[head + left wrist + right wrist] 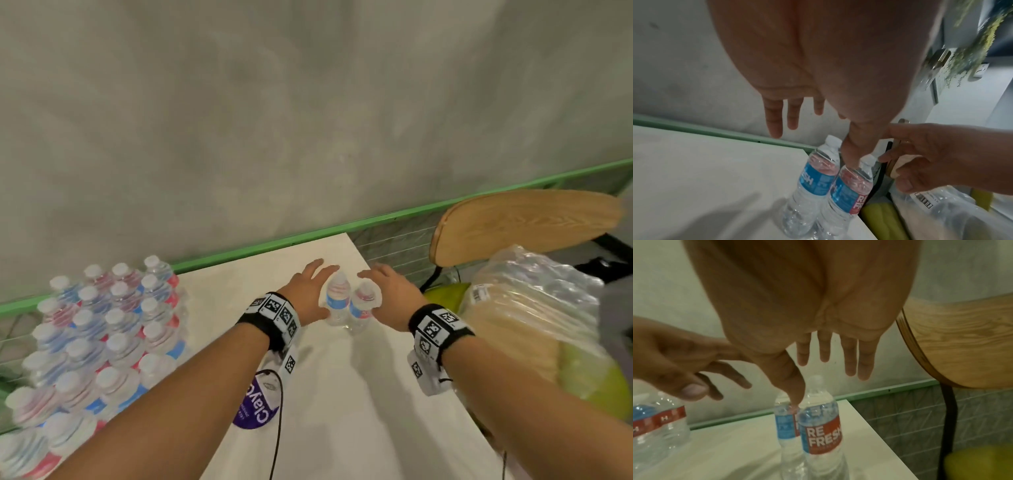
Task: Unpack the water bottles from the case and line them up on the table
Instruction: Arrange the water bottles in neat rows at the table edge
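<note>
Bottles, two (337,301) (363,308), stand touching at frame centre on the table (342,394); left hand (306,294) and right hand (390,291) flank them, fingers spread, gripping nothing. Placing looks finished (judging by stance); next, fetch more from the case (92,335) at lower left.

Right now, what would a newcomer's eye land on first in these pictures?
Two water bottles stand upright side by side near the far right corner of the white table, framed by the open left hand and right hand. Next, the big pack of bottles crowds the table's left side, and crumpled plastic wrap lies off its right edge.
</note>
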`<action>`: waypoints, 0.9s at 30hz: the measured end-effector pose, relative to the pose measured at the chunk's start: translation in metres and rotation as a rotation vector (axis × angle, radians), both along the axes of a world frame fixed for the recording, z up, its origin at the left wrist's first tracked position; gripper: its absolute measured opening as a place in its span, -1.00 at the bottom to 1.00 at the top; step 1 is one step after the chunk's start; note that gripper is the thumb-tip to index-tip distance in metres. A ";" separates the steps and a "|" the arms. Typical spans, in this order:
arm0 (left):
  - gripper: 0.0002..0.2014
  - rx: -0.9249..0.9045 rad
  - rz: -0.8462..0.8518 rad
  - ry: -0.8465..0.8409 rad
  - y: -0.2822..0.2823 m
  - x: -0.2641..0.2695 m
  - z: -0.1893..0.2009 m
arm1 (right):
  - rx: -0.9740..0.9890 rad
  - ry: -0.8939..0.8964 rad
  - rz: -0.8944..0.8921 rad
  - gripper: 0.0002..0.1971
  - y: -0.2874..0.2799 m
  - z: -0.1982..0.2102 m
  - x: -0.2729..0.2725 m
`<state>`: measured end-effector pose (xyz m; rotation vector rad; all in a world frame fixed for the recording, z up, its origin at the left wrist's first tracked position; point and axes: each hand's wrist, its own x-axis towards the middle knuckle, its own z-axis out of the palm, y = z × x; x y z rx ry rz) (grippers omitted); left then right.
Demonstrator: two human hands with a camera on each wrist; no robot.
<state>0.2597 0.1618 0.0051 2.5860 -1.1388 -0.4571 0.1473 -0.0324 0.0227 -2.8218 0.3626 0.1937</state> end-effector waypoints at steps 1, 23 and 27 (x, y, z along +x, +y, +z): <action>-0.01 0.008 0.002 0.000 -0.012 0.001 -0.003 | 0.009 0.040 0.029 -0.20 -0.003 -0.003 0.001; -0.72 -0.054 0.009 -0.002 0.045 -0.054 -0.004 | 0.076 0.017 0.040 -0.69 0.044 0.003 -0.046; -0.71 -0.039 0.021 0.001 0.110 -0.073 0.007 | 0.176 0.106 0.132 -0.71 0.089 0.006 -0.065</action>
